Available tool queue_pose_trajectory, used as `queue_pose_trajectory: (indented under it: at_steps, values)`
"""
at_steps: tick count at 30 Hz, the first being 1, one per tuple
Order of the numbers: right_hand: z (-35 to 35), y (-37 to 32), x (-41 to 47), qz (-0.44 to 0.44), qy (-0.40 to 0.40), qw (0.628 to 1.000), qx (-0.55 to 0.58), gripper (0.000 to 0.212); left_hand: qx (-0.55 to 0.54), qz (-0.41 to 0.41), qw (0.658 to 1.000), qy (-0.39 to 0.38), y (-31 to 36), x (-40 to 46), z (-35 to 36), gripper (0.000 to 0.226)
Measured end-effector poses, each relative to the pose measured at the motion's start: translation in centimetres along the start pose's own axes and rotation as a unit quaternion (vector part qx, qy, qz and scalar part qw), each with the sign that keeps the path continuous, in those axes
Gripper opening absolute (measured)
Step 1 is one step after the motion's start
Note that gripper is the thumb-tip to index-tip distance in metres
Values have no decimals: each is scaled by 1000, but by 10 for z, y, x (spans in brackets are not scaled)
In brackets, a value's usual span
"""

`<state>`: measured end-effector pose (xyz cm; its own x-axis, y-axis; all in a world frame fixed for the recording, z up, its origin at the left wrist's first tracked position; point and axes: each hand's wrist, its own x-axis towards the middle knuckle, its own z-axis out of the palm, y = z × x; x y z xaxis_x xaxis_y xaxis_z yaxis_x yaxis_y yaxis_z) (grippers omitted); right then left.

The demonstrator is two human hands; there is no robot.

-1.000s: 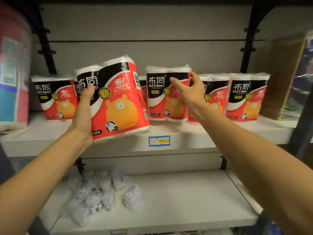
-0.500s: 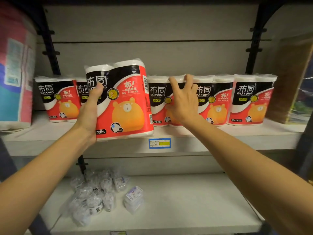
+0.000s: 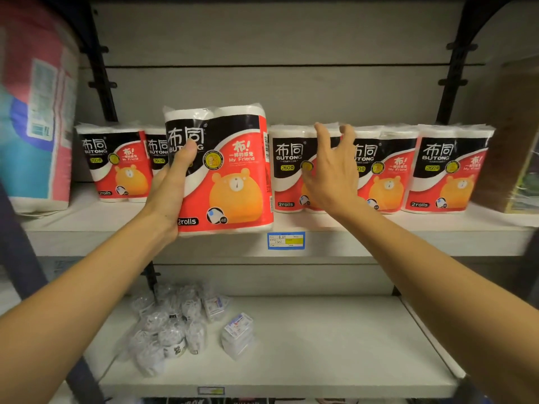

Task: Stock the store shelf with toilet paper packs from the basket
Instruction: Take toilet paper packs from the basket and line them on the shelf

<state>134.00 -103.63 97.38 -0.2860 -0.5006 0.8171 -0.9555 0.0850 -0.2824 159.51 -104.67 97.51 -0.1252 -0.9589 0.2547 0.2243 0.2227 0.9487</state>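
Left hand (image 3: pixel 172 193) grips a red-and-black plastic-wrapped two-roll pack (image 3: pixel 221 170) at the white shelf's front edge (image 3: pixel 408 240); right hand (image 3: pixel 332 176), fingers spread, nears the shelved row (image 3: pixel 382 170).

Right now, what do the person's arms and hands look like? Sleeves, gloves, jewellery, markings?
Both forearms are bare from the frame edge to the wrist: no sleeves in view. The left hand and right hand wear no gloves, and no rings, watch or wristband show on the sides facing the camera. No tattoos, bandages or other markings visible. Fingernails look short and unpainted where visible.
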Motion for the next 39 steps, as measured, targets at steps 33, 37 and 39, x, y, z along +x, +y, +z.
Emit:
queue_pose_trajectory:
  at_steps: [33,37,39]
  values:
    - [-6,-54,-9,156,-25,943,294,23,221,107,969,23,-34,109,-3,41]
    - [2,-63,-7,147,-48,946,284,33,228,109,967,8,-31,112,-6,39]
    - [7,-70,-6,140,-89,945,282,58,223,121,967,-1,-27,112,-8,40]
